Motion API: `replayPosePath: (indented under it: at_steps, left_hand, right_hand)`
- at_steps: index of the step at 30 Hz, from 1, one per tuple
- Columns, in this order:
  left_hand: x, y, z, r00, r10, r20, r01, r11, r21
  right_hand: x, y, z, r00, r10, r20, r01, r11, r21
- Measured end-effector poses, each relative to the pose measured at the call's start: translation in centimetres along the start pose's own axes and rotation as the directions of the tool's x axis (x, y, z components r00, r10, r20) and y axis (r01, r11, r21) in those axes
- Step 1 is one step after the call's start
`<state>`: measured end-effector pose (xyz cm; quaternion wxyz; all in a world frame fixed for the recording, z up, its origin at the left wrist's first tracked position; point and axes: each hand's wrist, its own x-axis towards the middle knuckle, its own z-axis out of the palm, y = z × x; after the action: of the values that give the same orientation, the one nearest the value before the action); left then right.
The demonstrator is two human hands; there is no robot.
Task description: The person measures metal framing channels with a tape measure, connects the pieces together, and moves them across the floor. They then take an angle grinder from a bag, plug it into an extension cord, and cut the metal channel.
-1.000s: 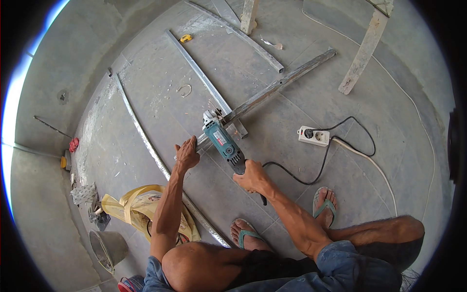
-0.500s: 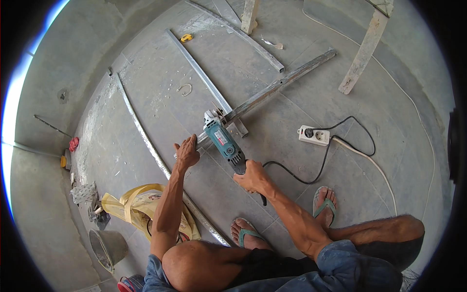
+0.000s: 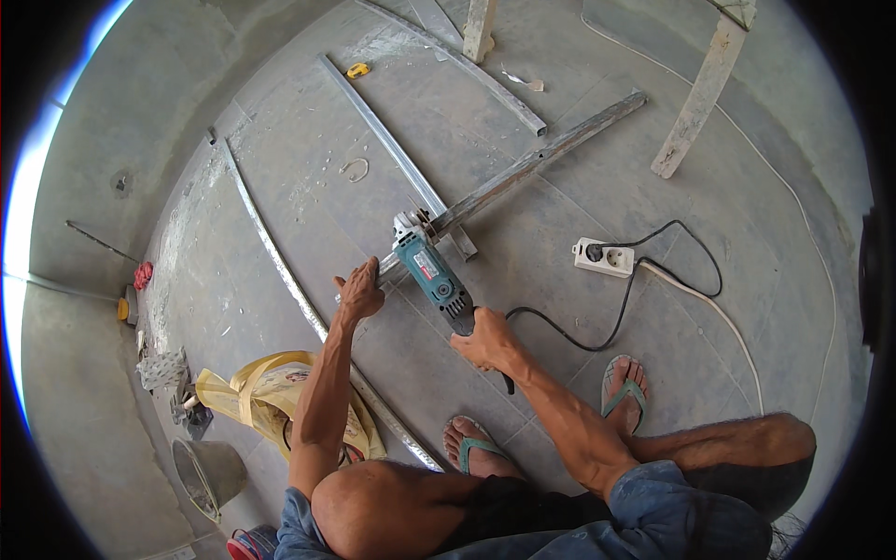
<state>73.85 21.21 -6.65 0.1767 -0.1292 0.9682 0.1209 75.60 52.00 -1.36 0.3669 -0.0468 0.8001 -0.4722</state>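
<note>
My right hand (image 3: 485,341) is closed round the rear handle of a teal angle grinder (image 3: 425,266). The grinder's head and disc rest at a weathered metal bar (image 3: 541,154) lying diagonally on the floor, where it crosses a shiny metal profile (image 3: 381,126). To the left of the grinder, my left hand (image 3: 357,292) grips the near end of the diagonal bar, its fingers curled over it. The point where disc meets metal is mostly hidden by the tool.
A white power strip (image 3: 602,258) with cords lies right. Another long profile (image 3: 271,247) runs past a yellow bag (image 3: 247,392) and bucket (image 3: 205,476). A tape measure (image 3: 357,71), another profile (image 3: 448,61) and upright wooden posts (image 3: 698,93) are farther back. My sandalled feet are below the grinder.
Sparks seen at the grinder's disc a second ago no longer show. The grinder and my right hand have shifted very slightly rightward. My left hand stays put.
</note>
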Motion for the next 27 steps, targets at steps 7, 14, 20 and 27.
replayPosePath:
  at_steps: [7,14,20,27]
  left_hand:
    - [0.2,-0.2,0.4,1.000,0.011,-0.007,-0.012,1.000,-0.015]
    - [-0.1,-0.4,0.8,1.000,-0.010,0.013,0.011,0.997,-0.076]
    - [-0.1,-1.2,1.5,1.000,-0.016,-0.019,0.015,0.997,-0.078]
    - [0.1,-1.3,1.0,0.998,-0.051,0.026,0.052,0.998,-0.026]
  right_hand:
    - [-0.6,-0.5,-0.4,0.998,0.039,0.042,-0.040,0.999,0.016]
    - [-0.3,0.6,0.2,1.000,0.003,0.010,-0.003,1.000,0.002]
    - [-0.2,0.7,0.3,0.999,-0.011,0.034,0.012,1.000,-0.008]
    - [-0.2,2.3,0.2,0.979,-0.174,-0.109,0.159,0.978,-0.137]
